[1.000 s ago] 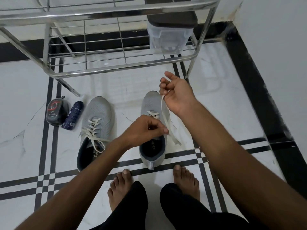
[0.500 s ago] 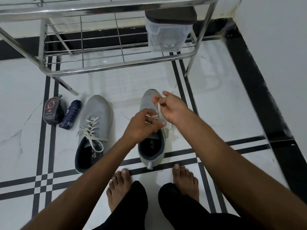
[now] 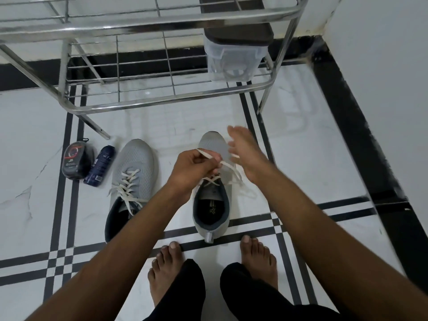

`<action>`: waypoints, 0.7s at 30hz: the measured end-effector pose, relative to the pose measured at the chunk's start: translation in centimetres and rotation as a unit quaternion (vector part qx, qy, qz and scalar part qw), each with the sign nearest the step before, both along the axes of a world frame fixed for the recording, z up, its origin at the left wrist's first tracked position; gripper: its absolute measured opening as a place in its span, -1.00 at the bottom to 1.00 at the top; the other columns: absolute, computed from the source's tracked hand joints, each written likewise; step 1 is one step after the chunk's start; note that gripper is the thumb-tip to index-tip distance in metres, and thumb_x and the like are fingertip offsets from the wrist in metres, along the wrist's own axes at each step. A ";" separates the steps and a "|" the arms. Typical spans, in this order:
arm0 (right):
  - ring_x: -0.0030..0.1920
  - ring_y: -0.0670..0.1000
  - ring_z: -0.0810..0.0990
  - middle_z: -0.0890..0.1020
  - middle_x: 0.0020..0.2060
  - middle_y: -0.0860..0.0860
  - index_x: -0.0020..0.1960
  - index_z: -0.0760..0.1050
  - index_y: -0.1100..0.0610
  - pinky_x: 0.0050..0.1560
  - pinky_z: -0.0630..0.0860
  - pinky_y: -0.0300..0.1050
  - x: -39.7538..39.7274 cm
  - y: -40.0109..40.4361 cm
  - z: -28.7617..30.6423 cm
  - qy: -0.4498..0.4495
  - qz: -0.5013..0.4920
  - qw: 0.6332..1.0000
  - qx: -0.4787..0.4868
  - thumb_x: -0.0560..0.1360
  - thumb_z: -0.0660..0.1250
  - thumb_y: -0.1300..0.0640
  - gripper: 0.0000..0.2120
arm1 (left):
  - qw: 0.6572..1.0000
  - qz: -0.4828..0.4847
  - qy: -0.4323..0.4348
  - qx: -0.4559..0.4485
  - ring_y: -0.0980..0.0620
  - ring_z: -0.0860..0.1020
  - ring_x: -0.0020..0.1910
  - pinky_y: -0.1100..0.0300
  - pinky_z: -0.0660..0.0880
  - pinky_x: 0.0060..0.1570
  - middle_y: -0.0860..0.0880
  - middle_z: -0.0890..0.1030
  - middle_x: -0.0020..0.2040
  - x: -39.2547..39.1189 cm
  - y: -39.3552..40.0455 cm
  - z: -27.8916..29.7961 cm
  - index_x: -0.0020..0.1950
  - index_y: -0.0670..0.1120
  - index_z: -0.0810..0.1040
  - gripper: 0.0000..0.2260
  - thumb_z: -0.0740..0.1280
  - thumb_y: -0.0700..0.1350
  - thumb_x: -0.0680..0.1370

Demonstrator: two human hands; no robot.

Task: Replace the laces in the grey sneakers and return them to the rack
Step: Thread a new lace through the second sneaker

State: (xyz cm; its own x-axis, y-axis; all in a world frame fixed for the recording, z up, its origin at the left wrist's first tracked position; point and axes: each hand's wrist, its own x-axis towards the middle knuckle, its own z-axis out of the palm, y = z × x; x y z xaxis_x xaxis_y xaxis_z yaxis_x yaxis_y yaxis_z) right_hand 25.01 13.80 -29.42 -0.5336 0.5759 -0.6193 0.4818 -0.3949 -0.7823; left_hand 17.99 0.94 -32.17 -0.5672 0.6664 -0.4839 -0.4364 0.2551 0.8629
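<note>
One blurred right hand (image 3: 245, 156) over lace (image 3: 228, 166).

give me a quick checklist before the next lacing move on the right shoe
1. Left hand pinches the lace: ok.
2. Right hand has a grip on the lace: not ok, fingers spread and blurred.
3. Right shoe flat on the floor: ok.
4. Right shoe fully laced: not ok, only a few crossings show.
5. Left shoe laced: ok, ends look loose.
6. Rack has room: ok, box sits at one end.
</note>
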 end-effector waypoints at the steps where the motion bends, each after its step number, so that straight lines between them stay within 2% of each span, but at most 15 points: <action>1: 0.20 0.03 0.58 0.59 0.19 0.02 0.36 0.40 -0.03 0.15 0.54 -0.06 1.2 -0.5 -0.9 -0.012 0.070 0.996 0.048 0.64 0.19 -0.11 -0.67 | 1.000 0.020 -0.011 -0.002 0.03 0.65 -0.23 0.29 0.61 -0.15 -0.12 0.69 -0.23 -0.5 -0.1 0.0 -0.11 -0.21 0.66 -0.94 0.41 -0.32 0.53; 3: 0.01 -0.06 0.68 0.69 0.01 -0.05 0.25 0.47 -0.09 -0.06 0.56 -0.18 3.4 -1.6 -2.0 0.011 0.186 0.978 0.096 0.62 0.25 -0.09 -0.77 | 0.999 0.043 -0.032 -0.008 -0.01 0.65 -0.19 0.28 0.62 -0.13 -0.18 0.68 -0.17 -1.1 -0.3 -0.3 -0.08 -0.25 0.65 -0.96 0.40 -0.33 0.53; 5: -0.10 -0.07 0.70 0.70 -0.07 -0.07 0.26 0.48 -0.09 -0.09 0.60 -0.18 4.5 -2.1 -2.9 0.036 0.251 0.952 0.169 0.59 0.34 0.00 -0.75 | 0.997 0.056 -0.057 -0.024 -0.03 0.66 -0.17 0.27 0.63 -0.11 -0.22 0.67 -0.10 -1.5 -0.3 -0.6 -0.03 -0.30 0.63 -0.95 0.39 -0.34 0.54; 8: -0.13 -0.07 0.66 0.68 -0.07 -0.06 0.34 0.50 -0.06 -0.07 0.58 -0.14 4.8 -2.3 -3.3 0.027 0.241 0.926 0.291 0.58 0.37 0.09 -0.67 | 0.991 0.071 -0.102 -0.042 0.01 0.68 -0.20 0.32 0.61 -0.19 -0.22 0.67 -0.09 -1.4 -0.4 -1.0 -0.03 -0.33 0.62 -0.94 0.40 -0.36 0.53; 11: -0.01 0.03 0.66 0.71 0.01 0.02 0.36 0.53 -0.03 0.06 0.59 -0.04 4.4 -2.4 -3.2 0.029 0.232 0.894 0.383 0.61 0.33 0.12 -0.67 | 0.988 0.076 -0.126 -0.044 0.03 0.68 -0.24 0.34 0.59 -0.23 -0.21 0.67 -0.10 -1.2 -0.7 -1.0 0.00 -0.36 0.59 -0.89 0.42 -0.36 0.50; 13: 0.03 0.10 0.65 0.71 0.03 0.05 0.31 0.59 0.03 0.06 0.58 0.02 4.1 -2.3 -2.8 0.044 0.277 0.846 0.454 0.62 0.30 0.14 -0.72 | 0.985 0.103 -0.133 -0.047 0.01 0.68 -0.23 0.30 0.62 -0.22 -0.25 0.64 -0.06 -1.4 -0.8 -1.2 0.09 -0.35 0.49 -0.76 0.45 -0.36 0.48; 16: -0.12 0.19 0.58 0.69 -0.14 0.12 0.23 0.64 0.12 -0.07 0.52 0.06 3.6 -2.2 -2.4 0.046 0.338 0.759 0.554 0.60 0.31 0.20 -0.76 | 0.983 0.115 -0.135 -0.050 -0.02 0.66 -0.21 0.26 0.64 -0.18 -0.28 0.61 -0.02 -1.5 -0.9 -1.1 0.03 -0.26 0.41 -0.73 0.47 -0.36 0.47; 19: -0.08 0.07 0.46 0.65 -0.10 0.03 0.19 0.64 0.04 -0.04 0.45 -0.02 3.0 -1.7 -2.0 -0.057 0.407 0.689 0.597 0.62 0.24 0.15 -0.75 | 0.983 0.119 -0.137 -0.021 0.04 0.65 -0.28 0.25 0.64 -0.18 -0.21 0.62 -0.09 -1.5 -1.2 -1.0 0.06 -0.22 0.41 -0.68 0.51 -0.31 0.45; 20: -0.07 0.03 0.42 0.65 -0.09 -0.01 0.17 0.64 0.01 -0.04 0.44 -0.05 2.9 -1.5 -1.9 -0.082 0.422 0.688 0.585 0.63 0.21 0.12 -0.75 | 0.989 0.110 -0.101 -0.016 0.06 0.63 -0.28 0.23 0.63 -0.15 -0.15 0.60 -0.12 -1.6 -1.5 -1.0 0.04 -0.16 0.39 -0.65 0.53 -0.29 0.43; 21: -0.07 0.01 0.43 0.66 -0.08 -0.04 0.16 0.65 -0.01 -0.04 0.45 -0.08 2.9 -1.3 -1.7 -0.090 0.429 0.711 0.550 0.63 0.22 0.11 -0.76 | 0.996 0.085 -0.030 -0.024 0.08 0.62 -0.26 0.22 0.62 -0.13 -0.08 0.58 -0.12 -1.7 -1.8 -1.1 0.03 -0.11 0.39 -0.63 0.55 -0.27 0.41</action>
State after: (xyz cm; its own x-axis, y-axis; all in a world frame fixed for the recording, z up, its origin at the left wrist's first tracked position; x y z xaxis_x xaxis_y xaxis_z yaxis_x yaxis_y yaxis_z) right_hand 27.93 12.53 -31.07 -0.9500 0.2741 -0.1497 0.3070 0.9076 -0.2863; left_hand 16.28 -0.84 -33.30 -0.6391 0.5389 -0.5487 -0.5267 0.2133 0.8229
